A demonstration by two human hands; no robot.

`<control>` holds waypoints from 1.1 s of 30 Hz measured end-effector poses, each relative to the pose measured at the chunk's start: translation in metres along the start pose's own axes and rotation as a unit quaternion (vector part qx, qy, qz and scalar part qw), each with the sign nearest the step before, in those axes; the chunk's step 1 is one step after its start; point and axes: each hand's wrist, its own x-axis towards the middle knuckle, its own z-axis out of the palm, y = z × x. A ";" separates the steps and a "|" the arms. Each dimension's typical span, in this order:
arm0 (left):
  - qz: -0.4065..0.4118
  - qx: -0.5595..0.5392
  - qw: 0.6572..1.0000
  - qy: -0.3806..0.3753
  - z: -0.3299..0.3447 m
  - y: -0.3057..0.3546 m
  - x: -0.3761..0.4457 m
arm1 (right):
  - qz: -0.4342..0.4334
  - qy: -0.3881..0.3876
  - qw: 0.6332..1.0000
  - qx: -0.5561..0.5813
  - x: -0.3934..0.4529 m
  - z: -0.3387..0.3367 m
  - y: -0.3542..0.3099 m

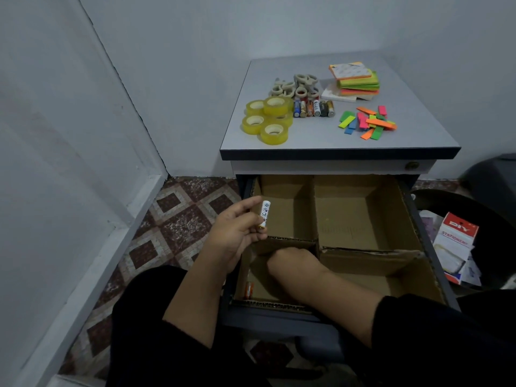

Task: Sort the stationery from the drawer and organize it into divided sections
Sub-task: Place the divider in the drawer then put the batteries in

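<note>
Here my left hand (234,236) pinches a light, rigid, slippery battery (264,214) mid-barrel; right hand (290,261) grip hidden in the drawer (424,236); cannot tell.

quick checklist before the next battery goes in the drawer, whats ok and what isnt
1. Left hand has a grip on the white battery: ok.
2. Near-left section already holds an orange battery: ok.
3. Right hand out of that section: not ok, it reaches in.
4. What the right hand holds: cannot tell.
5. Row of batteries waiting on the cabinet top: ok.
</note>
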 end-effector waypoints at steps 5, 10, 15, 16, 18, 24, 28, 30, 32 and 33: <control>-0.026 0.108 0.993 -0.047 -0.007 0.017 -0.012 | 0.009 0.096 0.985 0.143 -0.021 -0.005 0.024; -0.090 0.385 0.908 -0.136 -0.003 0.013 -0.031 | 0.129 0.284 0.901 0.302 -0.043 0.004 0.060; -0.040 0.707 0.684 -0.176 0.017 -0.031 -0.025 | 0.184 0.306 0.797 0.488 -0.032 0.023 0.072; -0.031 0.723 0.665 -0.185 0.017 -0.038 -0.021 | 0.185 0.307 0.801 0.479 -0.031 0.025 0.071; -0.023 0.730 0.654 -0.197 0.015 -0.048 -0.014 | 0.186 0.310 0.808 0.465 -0.030 0.026 0.070; -0.015 0.734 0.649 -0.201 0.014 -0.064 -0.003 | 0.185 0.310 0.800 0.479 -0.029 0.029 0.073; -0.024 0.742 0.639 -0.199 0.015 -0.064 -0.002 | 0.183 0.309 0.798 0.484 -0.030 0.028 0.071; -0.029 0.751 0.629 -0.196 0.016 -0.063 -0.002 | 0.182 0.309 0.799 0.483 -0.031 0.028 0.071; -0.047 0.763 0.614 -0.199 0.019 -0.060 -0.002 | 0.182 0.312 0.799 0.482 -0.033 0.027 0.071; -0.059 0.765 0.609 -0.199 0.022 -0.057 0.000 | 0.182 0.313 0.799 0.481 -0.033 0.027 0.070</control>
